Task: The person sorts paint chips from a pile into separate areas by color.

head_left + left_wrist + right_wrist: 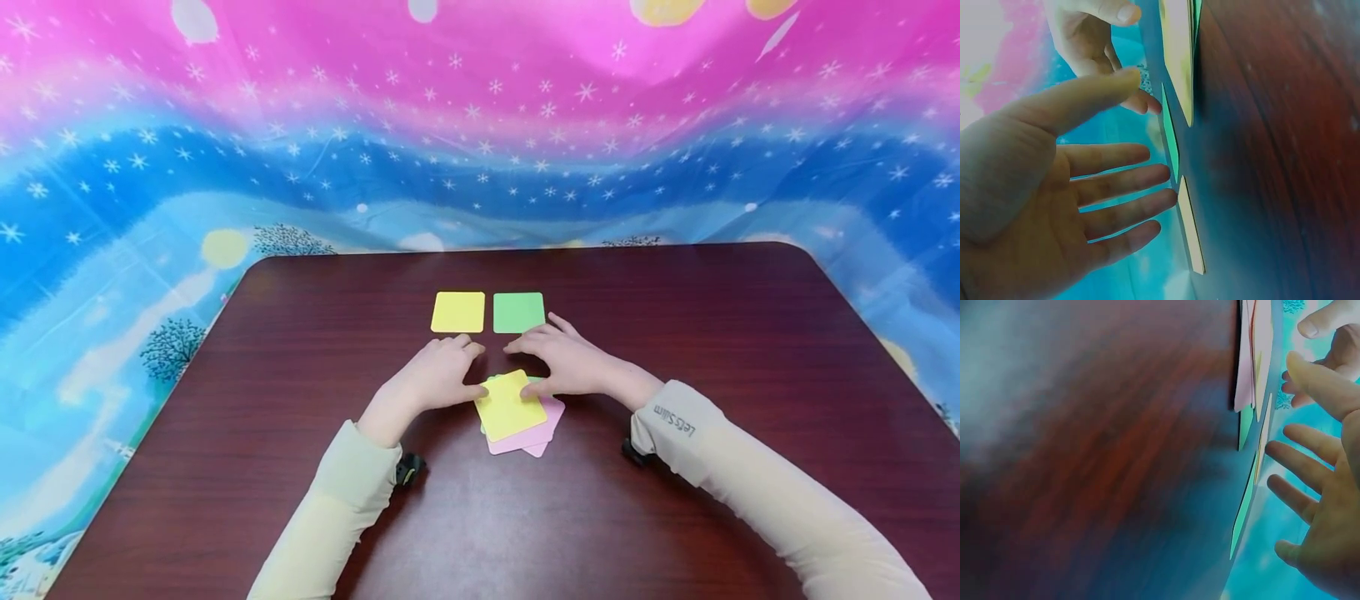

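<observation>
A loose pile of square cards lies on the table, with a yellow card (512, 408) on top. Pink cards (553, 414) and a bit of green stick out beneath it at different angles. Beyond the pile, a yellow card (458, 312) and a green card (519, 312) lie side by side. My left hand (437, 372) is at the pile's left, fingers extended, holding nothing. On the other side, my right hand (573, 358) has its fingers spread and also holds nothing. Both thumbs overlap the top card's edges in the head view; contact is unclear.
The dark reddish-brown table (300, 350) has rounded far corners. A pink and blue patterned cloth (480, 150) hangs behind it and along its sides. Dark straps (409, 469) sit at the wrists, below light sleeves (757, 492).
</observation>
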`<state>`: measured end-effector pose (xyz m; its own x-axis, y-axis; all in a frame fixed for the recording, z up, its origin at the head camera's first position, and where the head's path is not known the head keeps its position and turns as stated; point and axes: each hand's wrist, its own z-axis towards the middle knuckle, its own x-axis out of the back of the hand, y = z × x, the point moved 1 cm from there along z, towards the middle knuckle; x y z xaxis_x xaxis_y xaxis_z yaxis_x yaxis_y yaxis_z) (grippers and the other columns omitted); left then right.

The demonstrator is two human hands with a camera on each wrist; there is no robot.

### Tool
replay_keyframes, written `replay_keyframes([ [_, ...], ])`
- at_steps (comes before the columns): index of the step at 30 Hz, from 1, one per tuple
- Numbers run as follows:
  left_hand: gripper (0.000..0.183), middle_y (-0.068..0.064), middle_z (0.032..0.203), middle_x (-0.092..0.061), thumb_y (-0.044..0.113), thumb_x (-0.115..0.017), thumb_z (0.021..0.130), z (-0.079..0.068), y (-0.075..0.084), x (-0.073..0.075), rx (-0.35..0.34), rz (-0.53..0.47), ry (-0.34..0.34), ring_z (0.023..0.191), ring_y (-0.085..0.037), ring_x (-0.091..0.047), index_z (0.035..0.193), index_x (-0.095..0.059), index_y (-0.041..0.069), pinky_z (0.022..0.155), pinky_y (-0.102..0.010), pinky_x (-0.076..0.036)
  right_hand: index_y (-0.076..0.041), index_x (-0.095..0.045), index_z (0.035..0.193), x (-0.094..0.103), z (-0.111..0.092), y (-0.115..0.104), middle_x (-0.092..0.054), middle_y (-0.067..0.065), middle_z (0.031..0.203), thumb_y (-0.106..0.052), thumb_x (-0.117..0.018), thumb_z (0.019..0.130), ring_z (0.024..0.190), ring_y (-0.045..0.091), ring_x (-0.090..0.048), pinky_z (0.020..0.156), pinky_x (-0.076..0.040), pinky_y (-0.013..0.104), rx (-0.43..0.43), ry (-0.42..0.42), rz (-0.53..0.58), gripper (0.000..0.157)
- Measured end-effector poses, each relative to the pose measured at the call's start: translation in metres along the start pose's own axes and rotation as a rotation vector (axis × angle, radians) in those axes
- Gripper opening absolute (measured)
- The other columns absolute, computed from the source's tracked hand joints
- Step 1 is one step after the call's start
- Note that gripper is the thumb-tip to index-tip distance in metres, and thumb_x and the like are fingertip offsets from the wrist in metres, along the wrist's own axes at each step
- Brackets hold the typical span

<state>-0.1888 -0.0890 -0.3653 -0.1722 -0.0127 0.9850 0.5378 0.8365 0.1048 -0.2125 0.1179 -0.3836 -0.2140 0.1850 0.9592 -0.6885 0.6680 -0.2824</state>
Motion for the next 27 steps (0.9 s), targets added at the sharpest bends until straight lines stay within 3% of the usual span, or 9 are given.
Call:
replay_keyframes([
  [7, 0.061, -0.007, 0.111, -0.056, 0.043, -0.068, 0.074, -0.004, 0.005, -0.004, -0.065, -0.079, -0.009, 0.1, -0.02, -0.054, 0.121, -0.056, 0.005, 0.085, -0.037, -0.043, -0.018, -0.051, 0.129, -0.002, -0.01, -0.003, -0.054, -0.005, 0.125, -0.046, -0.073, 0.069, 0.122, 0.02, -0.04, 0.106, -0.011, 0.056, 0.052, -0.054, -0.007, 0.07],
  [14, 0.076, -0.007, 0.113, -0.052, 0.052, -0.07, 0.068, -0.009, 0.013, -0.007, -0.049, -0.098, -0.06, 0.097, -0.023, -0.052, 0.124, -0.053, 0.003, 0.085, -0.035, -0.044, -0.016, -0.051, 0.129, -0.001, -0.016, -0.006, -0.053, -0.006, 0.126, -0.049, -0.075, 0.064, 0.121, 0.019, -0.041, 0.106, -0.011, 0.056, 0.098, -0.069, -0.018, 0.077],
  [22, 0.081, -0.005, 0.104, -0.047, 0.059, -0.073, 0.058, -0.013, 0.027, -0.013, -0.023, 0.029, -0.047, 0.094, -0.023, -0.047, 0.115, -0.055, 0.004, 0.077, -0.037, -0.042, -0.015, -0.052, 0.127, -0.005, -0.017, -0.006, -0.054, -0.006, 0.125, -0.046, -0.077, 0.063, 0.121, 0.018, -0.041, 0.106, -0.01, 0.055, 0.106, -0.062, -0.048, 0.076],
  [27, 0.077, -0.005, 0.102, -0.046, 0.057, -0.075, 0.057, -0.013, 0.03, -0.012, -0.007, 0.043, -0.038, 0.094, -0.024, -0.046, 0.111, -0.055, 0.005, 0.075, -0.037, -0.041, -0.017, -0.053, 0.125, -0.006, -0.017, -0.006, -0.055, -0.007, 0.122, -0.046, -0.078, 0.063, 0.119, 0.016, -0.043, 0.107, -0.01, 0.055, 0.128, -0.036, -0.066, 0.073],
])
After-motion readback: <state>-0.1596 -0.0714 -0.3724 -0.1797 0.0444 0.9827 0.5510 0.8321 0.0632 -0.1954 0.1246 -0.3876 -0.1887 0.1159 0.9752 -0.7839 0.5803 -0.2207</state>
